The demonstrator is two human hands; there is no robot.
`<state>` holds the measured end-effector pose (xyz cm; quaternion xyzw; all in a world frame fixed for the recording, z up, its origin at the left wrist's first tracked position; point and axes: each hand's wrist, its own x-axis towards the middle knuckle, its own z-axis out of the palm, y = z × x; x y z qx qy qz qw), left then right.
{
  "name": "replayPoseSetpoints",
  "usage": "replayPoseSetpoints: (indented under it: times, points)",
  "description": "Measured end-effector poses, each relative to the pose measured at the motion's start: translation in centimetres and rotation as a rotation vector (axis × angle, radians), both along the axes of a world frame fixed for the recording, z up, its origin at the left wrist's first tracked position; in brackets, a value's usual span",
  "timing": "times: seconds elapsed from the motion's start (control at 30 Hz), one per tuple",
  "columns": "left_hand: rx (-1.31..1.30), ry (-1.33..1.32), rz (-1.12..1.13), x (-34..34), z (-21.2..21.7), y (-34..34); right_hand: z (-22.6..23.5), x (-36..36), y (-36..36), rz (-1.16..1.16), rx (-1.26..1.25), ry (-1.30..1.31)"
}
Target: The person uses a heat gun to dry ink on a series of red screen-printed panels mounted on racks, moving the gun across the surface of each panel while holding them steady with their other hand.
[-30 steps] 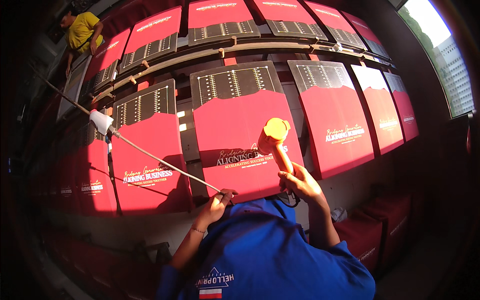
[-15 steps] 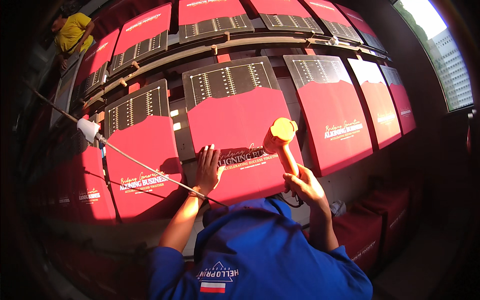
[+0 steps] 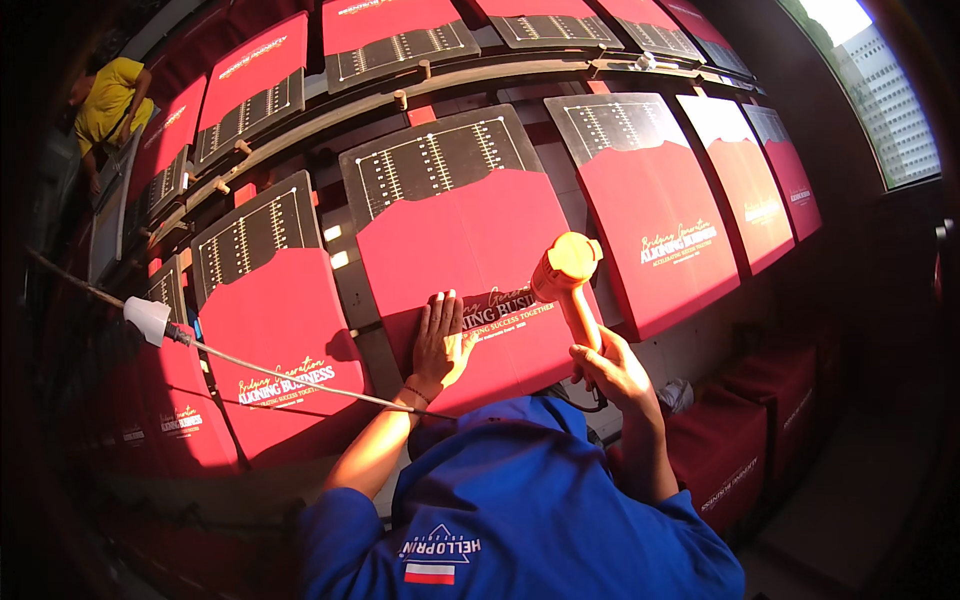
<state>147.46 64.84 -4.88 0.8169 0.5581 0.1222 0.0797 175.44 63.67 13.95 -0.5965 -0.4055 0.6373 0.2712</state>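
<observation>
From out here, I can't see the lower end of the orange tool (image 3: pixel 572 258), because the right grip (image 3: pixel 612 372) covers it; only a dark cord (image 3: pixel 590 408) shows just below, partly lost behind the blue shirt (image 3: pixel 520 490). Part of the printed lettering on the red fabric (image 3: pixel 450 240) is hidden under my left grip (image 3: pixel 443 340). Well off to the left of that grip, the red pieces sink into deep shadow, and I can't make out their edges. Up and left, a person in a yellow shirt (image 3: pixel 112 100) is partly lost in the dark rim.

My right grip is clamped around the tool's handle, the round head standing up and slightly left of it, over the fabric's right side. What the head's front faces, I can't tell. My left grip lies flat and uncurled on the fabric, holding nothing. Beyond it, the black board (image 3: pixel 410 165) with its rows of pale ticks sticks out from the fabric. A thin rod (image 3: pixel 290 378) crosses in front of the left wrist, carrying a white piece (image 3: pixel 148 319) farther left.
</observation>
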Motion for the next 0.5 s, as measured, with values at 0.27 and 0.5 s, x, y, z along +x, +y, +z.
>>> replayPoseSetpoints:
  times: [0.27, 0.5]
  points:
    - [0.039, -0.057, 0.147, -2.8, -0.8, 5.6, 0.6, 0.5, 0.2, 0.0, 0.01, -0.005]
    - [0.048, -0.015, 0.235, -1.0, -0.7, 6.1, 0.6, 1.0, -0.1, -0.036, 0.017, -0.034]
